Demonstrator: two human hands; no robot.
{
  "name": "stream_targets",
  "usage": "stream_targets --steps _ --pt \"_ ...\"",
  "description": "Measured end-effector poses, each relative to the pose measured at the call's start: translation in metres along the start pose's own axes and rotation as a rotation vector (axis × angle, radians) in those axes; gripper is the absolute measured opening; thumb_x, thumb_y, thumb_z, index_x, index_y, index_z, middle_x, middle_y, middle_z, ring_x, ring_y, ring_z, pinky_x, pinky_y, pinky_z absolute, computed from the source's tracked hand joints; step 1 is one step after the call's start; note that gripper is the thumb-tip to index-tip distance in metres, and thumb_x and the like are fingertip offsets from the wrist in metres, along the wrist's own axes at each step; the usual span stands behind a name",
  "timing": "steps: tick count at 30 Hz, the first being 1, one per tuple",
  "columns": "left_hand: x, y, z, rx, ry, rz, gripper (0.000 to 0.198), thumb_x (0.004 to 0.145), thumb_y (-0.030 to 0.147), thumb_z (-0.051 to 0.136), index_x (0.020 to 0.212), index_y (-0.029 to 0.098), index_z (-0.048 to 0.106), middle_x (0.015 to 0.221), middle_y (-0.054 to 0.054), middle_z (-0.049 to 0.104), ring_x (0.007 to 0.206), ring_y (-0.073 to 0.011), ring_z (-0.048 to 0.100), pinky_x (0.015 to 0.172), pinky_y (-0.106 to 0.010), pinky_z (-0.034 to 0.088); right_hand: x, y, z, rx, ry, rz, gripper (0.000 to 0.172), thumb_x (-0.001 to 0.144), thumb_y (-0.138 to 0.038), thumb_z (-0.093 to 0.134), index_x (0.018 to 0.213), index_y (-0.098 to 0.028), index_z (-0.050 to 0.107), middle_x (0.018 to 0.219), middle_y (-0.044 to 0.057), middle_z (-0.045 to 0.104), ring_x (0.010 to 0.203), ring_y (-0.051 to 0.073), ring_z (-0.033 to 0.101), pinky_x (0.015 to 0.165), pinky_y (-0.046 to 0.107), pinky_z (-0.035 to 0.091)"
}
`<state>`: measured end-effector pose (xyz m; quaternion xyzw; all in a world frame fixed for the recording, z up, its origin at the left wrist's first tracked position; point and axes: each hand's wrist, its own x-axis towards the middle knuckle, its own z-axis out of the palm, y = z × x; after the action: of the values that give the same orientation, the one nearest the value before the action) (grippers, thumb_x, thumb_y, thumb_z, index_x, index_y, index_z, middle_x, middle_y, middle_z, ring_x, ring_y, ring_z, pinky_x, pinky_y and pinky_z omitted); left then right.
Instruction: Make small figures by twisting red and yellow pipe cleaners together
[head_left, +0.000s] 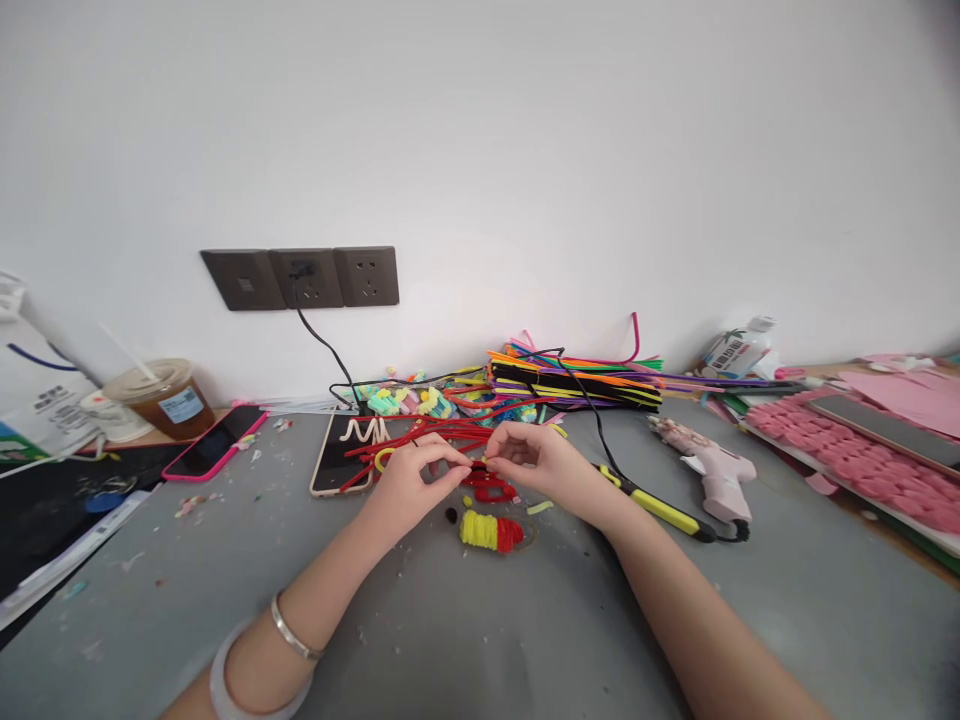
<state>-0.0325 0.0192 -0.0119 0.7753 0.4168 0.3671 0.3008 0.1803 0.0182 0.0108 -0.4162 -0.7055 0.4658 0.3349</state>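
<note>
Across a grey surface (187, 570), from left, a black-screened phone in a bright pink case (217, 442) lies apart from a white-rimmed black phone (326, 470). Beside the latter, my left grip (420, 482) pinches a small dark-red piece (478, 466), its shape hard to make out, between my two hands; just nearer me sits a fuzzy yellow-and-red roll (487, 532). My right grip (544, 467) pinches the piece's other side. Farther right rests a pale pink glue gun (724, 478).
</note>
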Motion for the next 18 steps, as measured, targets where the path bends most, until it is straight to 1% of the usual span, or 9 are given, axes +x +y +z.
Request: stream_targets --steps 3,8,14,18 --pt "-0.001 0.004 0.003 -0.09 0.028 -0.023 0.012 0.083 0.027 0.063 0.082 0.018 0.071 0.079 -0.002 0.063 0.061 -0.0109 0.051 0.058 -0.023 0.04 0.002 -0.004 0.013 0.083 -0.006 -0.012 0.018 0.081 -0.035 0.064 0.085 -0.018 0.06 0.075 0.0 0.062 0.061 0.012 0.054 0.055 0.023 0.042" --pt "0.0 0.006 0.003 -0.164 0.107 -0.069 0.011 0.081 0.026 0.065 0.076 0.017 0.067 0.076 -0.001 0.062 0.061 -0.0113 0.049 0.056 -0.023 0.037 0.003 -0.005 0.02 0.123 0.081 0.005 0.02 0.077 -0.036 0.069 0.078 -0.018 0.06 0.069 -0.001 0.061 0.056 0.01 0.053 0.054 0.023 0.043" --pt "0.0 0.007 0.003 -0.267 0.078 -0.065 0.009 0.08 0.027 0.065 0.078 0.018 0.065 0.078 -0.001 0.06 0.064 -0.0114 0.048 0.057 -0.023 0.036 0.003 -0.005 0.018 0.207 0.035 0.051 0.024 0.074 -0.039 0.075 0.077 -0.017 0.063 0.071 0.001 0.066 0.06 0.012 0.06 0.056 0.024 0.046" --pt "-0.002 0.006 0.001 -0.34 0.053 -0.067 0.013 0.082 0.029 0.064 0.077 0.017 0.064 0.077 -0.001 0.057 0.069 -0.0126 0.049 0.062 -0.024 0.038 0.0 -0.004 0.017 0.271 0.011 -0.013 0.023 0.077 -0.037 0.075 0.084 -0.018 0.063 0.075 0.001 0.067 0.064 0.012 0.061 0.056 0.023 0.046"
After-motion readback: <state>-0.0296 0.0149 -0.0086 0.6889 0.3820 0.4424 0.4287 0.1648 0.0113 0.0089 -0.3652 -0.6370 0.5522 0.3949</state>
